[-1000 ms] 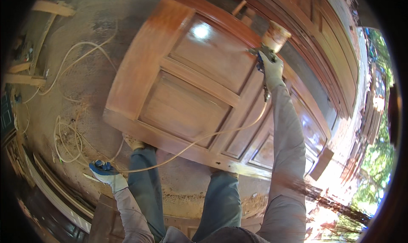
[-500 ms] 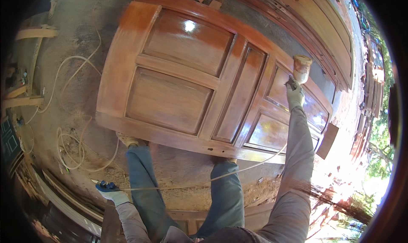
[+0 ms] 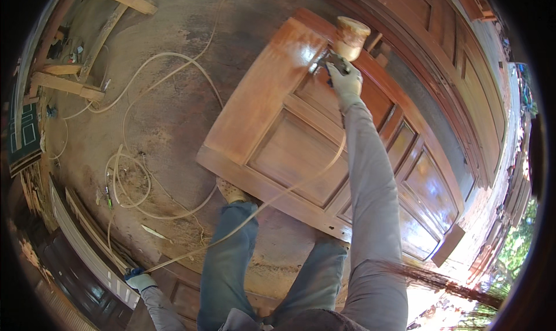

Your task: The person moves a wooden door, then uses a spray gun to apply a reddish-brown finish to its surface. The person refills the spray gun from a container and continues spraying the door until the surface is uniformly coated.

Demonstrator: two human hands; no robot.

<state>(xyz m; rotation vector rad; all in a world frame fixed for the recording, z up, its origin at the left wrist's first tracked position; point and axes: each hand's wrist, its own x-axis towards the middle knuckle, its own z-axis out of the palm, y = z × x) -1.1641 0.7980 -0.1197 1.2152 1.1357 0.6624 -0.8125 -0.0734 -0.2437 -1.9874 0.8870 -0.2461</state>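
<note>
My right hand (image 3: 348,85), in a pale glove, is closed around a spray gun (image 3: 335,63). On top of the gun sits a paint-stained cup (image 3: 351,40). The gun is over the far left end of a brown panelled wooden door (image 3: 301,157), where the surface shines. A pale air hose (image 3: 271,200) runs from beneath my right forearm across my legs to my left hand (image 3: 140,280). That hand, gloved in white and blue, is low on the left with its fingers closed around the hose.
Loose hose coils (image 3: 132,203) lie on the dirt floor left of my feet. Wooden trestles (image 3: 72,85) stand at the upper left. More brown doors (image 3: 463,76) lean beyond the work at right. Panels and boards (image 3: 92,244) are stacked at lower left.
My right hand has swept the spray gun left, from the door's right part to its far left end. My view has turned, so the door sits further right. My left hand is lower.
</note>
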